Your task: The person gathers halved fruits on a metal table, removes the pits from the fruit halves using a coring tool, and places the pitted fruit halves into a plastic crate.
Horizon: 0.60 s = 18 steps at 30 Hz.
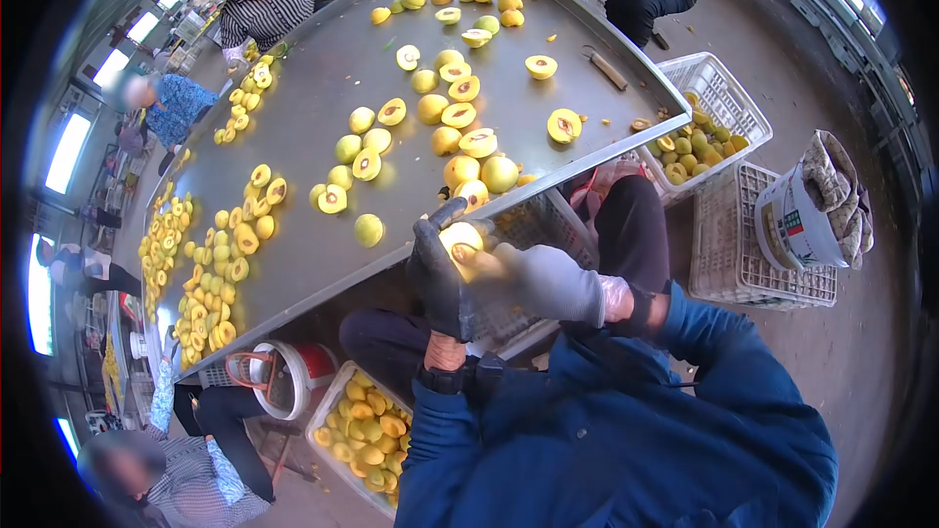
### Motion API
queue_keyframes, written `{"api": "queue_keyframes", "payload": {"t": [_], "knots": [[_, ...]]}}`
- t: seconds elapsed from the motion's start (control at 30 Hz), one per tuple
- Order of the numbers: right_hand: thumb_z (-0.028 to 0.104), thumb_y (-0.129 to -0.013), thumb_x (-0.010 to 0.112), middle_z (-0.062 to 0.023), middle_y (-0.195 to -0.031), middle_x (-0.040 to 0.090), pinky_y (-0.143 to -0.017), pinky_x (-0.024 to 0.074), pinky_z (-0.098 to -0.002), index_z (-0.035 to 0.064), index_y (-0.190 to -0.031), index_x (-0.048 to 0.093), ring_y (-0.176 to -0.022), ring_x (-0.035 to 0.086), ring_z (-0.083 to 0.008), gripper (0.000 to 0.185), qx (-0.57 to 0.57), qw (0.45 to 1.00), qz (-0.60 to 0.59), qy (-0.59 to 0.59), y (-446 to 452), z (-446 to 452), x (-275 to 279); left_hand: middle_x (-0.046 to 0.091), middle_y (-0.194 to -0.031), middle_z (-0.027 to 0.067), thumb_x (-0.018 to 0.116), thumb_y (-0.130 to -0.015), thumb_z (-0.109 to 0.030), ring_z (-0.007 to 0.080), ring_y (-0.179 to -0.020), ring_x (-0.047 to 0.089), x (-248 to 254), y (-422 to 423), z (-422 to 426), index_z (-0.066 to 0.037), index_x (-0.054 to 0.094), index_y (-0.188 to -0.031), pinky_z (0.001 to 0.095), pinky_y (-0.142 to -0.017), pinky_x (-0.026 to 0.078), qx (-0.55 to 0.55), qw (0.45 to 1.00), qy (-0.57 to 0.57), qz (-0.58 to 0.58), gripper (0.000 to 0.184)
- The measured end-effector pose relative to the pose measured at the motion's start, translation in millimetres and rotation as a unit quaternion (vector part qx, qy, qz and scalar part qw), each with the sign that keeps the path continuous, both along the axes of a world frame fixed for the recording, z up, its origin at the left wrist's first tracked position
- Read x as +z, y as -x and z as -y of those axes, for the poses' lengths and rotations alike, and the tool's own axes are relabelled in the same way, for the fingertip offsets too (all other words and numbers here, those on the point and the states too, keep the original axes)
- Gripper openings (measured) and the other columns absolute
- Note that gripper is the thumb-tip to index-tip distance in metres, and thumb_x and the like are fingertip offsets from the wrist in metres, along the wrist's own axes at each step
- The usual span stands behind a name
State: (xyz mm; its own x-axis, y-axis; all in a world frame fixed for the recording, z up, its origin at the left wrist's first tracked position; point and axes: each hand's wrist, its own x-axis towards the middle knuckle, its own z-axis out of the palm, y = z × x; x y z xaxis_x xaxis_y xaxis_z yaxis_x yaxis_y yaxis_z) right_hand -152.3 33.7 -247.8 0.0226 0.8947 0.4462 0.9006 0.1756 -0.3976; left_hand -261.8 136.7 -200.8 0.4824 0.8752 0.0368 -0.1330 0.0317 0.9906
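My left hand, in a dark glove, holds a cut yellow peach just off the near edge of the metal table. The cut face is turned up. Against the fruit's lower right side is my right hand in a pale grey glove. Its fingers are closed and blurred, and whatever they grip cannot be made out. Right beyond my hands, peach halves and whole peaches lie in a loose row, several halves showing their pits.
A wooden-handled tool lies near the table's right corner. Crates of peaches stand at right and lower left. A bucket rests on a crate; a red-and-white bucket is at left. Co-workers sit around the table.
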Motion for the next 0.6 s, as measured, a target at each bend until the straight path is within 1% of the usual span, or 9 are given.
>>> {"api": "queue_keyframes", "payload": {"t": [0.13, 0.2, 0.3, 0.33, 0.37, 0.43, 0.47, 0.57, 0.6], "knots": [[0.018, -0.089, 0.057, -0.0148, -0.065, 0.061, -0.052, 0.0498, -0.0431, 0.0075, -0.093, 0.051, -0.061, 0.065, -0.0336, 0.013, -0.009, 0.993, -0.116, 0.025, -2, -2, -20, 0.072, -0.095, 0.0125, 0.027, -0.106, -0.042, 0.0201, -0.088, 0.067, 0, 1, -6, 0.003, 0.067, -0.11, 0.0328, -0.085, 0.051, -0.003, 0.998, -0.047, -0.048, 0.06], [0.018, -0.088, 0.059, -0.0156, -0.066, 0.06, -0.054, 0.0495, -0.0444, 0.007, -0.094, 0.051, -0.062, 0.064, -0.0354, 0.015, -0.024, 0.99, -0.062, 0.125, -11, 4, 25, 0.072, -0.097, 0.0121, 0.032, -0.106, -0.04, 0.0203, -0.089, 0.066, -9, 5, -13, 0.003, 0.068, -0.106, 0.0335, -0.086, 0.05, -0.009, 0.995, -0.068, -0.071, 0.056], [0.017, -0.086, 0.061, -0.0171, -0.068, 0.061, -0.057, 0.0501, -0.0458, 0.0064, -0.094, 0.05, -0.066, 0.065, -0.0369, 0.017, 0.022, 0.987, -0.102, 0.125, -10, 3, 4, 0.072, -0.097, 0.0113, 0.038, -0.105, -0.039, 0.0198, -0.089, 0.067, -10, 7, -17, 0.004, 0.07, -0.102, 0.0333, -0.085, 0.051, -0.031, 0.991, -0.081, -0.102, 0.054], [0.019, -0.088, 0.06, -0.0126, -0.064, 0.059, -0.056, 0.0493, -0.0446, 0.005, -0.097, 0.055, -0.061, 0.065, -0.0307, 0.017, 0.032, 0.987, -0.102, 0.118, -6, -4, 1, 0.072, -0.097, 0.0111, 0.038, -0.105, -0.04, 0.0197, -0.089, 0.067, -3, 7, -16, 0.004, 0.07, -0.103, 0.0332, -0.085, 0.051, -0.039, 0.99, -0.078, -0.107, 0.054], [0.019, -0.089, 0.06, -0.0115, -0.065, 0.06, -0.057, 0.0491, -0.0432, 0.0039, -0.098, 0.057, -0.062, 0.065, -0.0279, 0.018, 0.061, 0.961, -0.232, 0.136, -6, -4, 0, 0.072, -0.097, 0.0108, 0.038, -0.105, -0.041, 0.0195, -0.089, 0.067, 3, 7, -16, 0.004, 0.069, -0.103, 0.0331, -0.085, 0.051, -0.046, 0.99, -0.076, -0.112, 0.055], [0.02, -0.09, 0.059, -0.0094, -0.067, 0.061, -0.059, 0.0488, -0.0403, 0.0015, -0.102, 0.061, -0.063, 0.064, -0.0222, 0.022, 0.117, 0.853, -0.482, 0.165, -3, 0, 11, 0.072, -0.096, 0.0102, 0.036, -0.106, -0.042, 0.0194, -0.088, 0.067, 5, 6, -15, 0.004, 0.069, -0.103, 0.0329, -0.085, 0.052, -0.069, 0.995, -0.059, -0.042, 0.057], [0.021, -0.091, 0.059, -0.0095, -0.077, 0.065, -0.065, 0.0489, -0.0361, -0.0016, -0.108, 0.063, -0.07, 0.062, -0.0168, 0.029, 0.123, 0.79, -0.548, 0.246, -6, 6, 32, 0.072, -0.096, 0.01, 0.035, -0.106, -0.042, 0.0194, -0.088, 0.067, 6, 6, -14, 0.004, 0.069, -0.103, 0.0328, -0.085, 0.052, -0.081, 0.996, -0.049, -0.006, 0.058], [0.021, -0.09, 0.059, -0.0102, -0.085, 0.068, -0.071, 0.0495, -0.0341, -0.0047, -0.109, 0.061, -0.076, 0.062, -0.0165, 0.032, 0.088, 0.67, -0.602, 0.426, -15, 17, 80, 0.072, -0.094, 0.0128, 0.029, -0.104, -0.047, 0.0217, -0.088, 0.068, 11, 7, -10, 0.005, 0.067, -0.103, 0.0322, -0.083, 0.054, -0.117, 0.99, -0.079, 0.004, 0.065], [0.021, -0.089, 0.06, -0.0082, -0.082, 0.067, -0.07, 0.0493, -0.0335, -0.0043, -0.108, 0.062, -0.074, 0.061, -0.0151, 0.032, 0.125, 0.764, -0.533, 0.341, -17, 15, 61, 0.072, -0.094, 0.0126, 0.029, -0.105, -0.046, 0.0212, -0.087, 0.068, 13, 8, -12, 0.005, 0.068, -0.103, 0.0328, -0.083, 0.054, -0.164, 0.977, -0.136, -0.029, 0.064]]}}
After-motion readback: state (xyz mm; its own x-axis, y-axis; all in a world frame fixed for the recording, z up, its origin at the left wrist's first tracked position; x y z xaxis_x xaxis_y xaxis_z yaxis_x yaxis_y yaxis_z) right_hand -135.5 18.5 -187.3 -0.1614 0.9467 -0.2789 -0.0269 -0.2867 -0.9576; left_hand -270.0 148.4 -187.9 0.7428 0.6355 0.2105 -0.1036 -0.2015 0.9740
